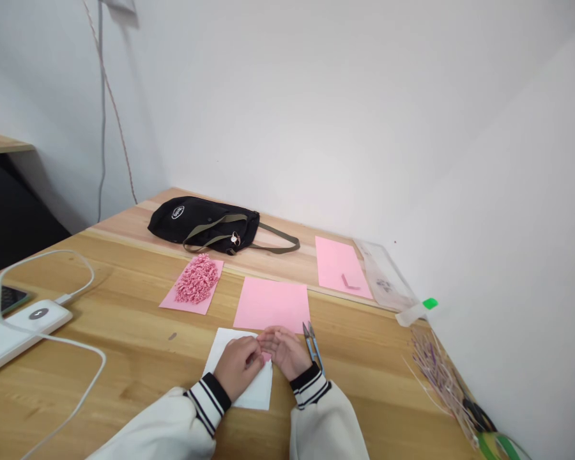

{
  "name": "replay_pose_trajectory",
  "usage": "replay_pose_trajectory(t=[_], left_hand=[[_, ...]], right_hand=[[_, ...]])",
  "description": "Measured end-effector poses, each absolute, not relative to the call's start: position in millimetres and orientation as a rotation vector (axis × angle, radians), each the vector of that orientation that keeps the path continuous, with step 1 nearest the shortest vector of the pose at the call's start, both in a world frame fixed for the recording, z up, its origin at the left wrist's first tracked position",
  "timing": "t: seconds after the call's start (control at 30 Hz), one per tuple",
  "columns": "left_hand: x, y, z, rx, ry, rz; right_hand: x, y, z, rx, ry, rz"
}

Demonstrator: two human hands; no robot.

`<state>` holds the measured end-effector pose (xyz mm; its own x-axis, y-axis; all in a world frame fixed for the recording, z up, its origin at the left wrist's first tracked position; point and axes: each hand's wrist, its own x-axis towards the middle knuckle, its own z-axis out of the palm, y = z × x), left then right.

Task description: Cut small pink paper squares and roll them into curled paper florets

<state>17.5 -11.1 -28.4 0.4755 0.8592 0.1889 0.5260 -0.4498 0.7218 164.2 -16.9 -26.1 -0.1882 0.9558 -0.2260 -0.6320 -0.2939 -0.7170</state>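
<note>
My left hand (239, 367) is curled over a white sheet (255, 397), its thumb and fingers closed at a small pink piece (266, 356). What kind of piece it is, I cannot make out; the fingers partly cover it. Palm turned inward, my right hand (287, 353) is cupped close against the left fingertips with its fingers stretched out. Blue-handled thread snips (314, 348) lie just right of that hand, blades pointing away. Beyond both hands is a pink sheet of paper (271, 303).
Pink crinkled bits (197, 280) are heaped on another pink sheet at left. A black bag (206, 223) lies behind. Far right hold a pink sheet (340, 262), a clear plastic bag (386, 275) and thin strands (434, 361). A power strip (23, 335) with a white cable sits left.
</note>
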Motion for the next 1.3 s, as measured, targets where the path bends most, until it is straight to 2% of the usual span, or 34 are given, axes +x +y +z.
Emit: replay_pose_trajectory(t=[0.83,1.07,1.3], left_hand=[[16,-19,-20,2.298,1.088,0.841],[5,-6,7,1.813,0.938,1.029],[3,70,37,1.199,0.722,1.040]], right_hand=[[165,-17,-27,-0.776,-0.610,1.752],[176,-18,-20,-0.616,-0.475,1.736],[183,0,-10,-0.604,-0.410,1.539]])
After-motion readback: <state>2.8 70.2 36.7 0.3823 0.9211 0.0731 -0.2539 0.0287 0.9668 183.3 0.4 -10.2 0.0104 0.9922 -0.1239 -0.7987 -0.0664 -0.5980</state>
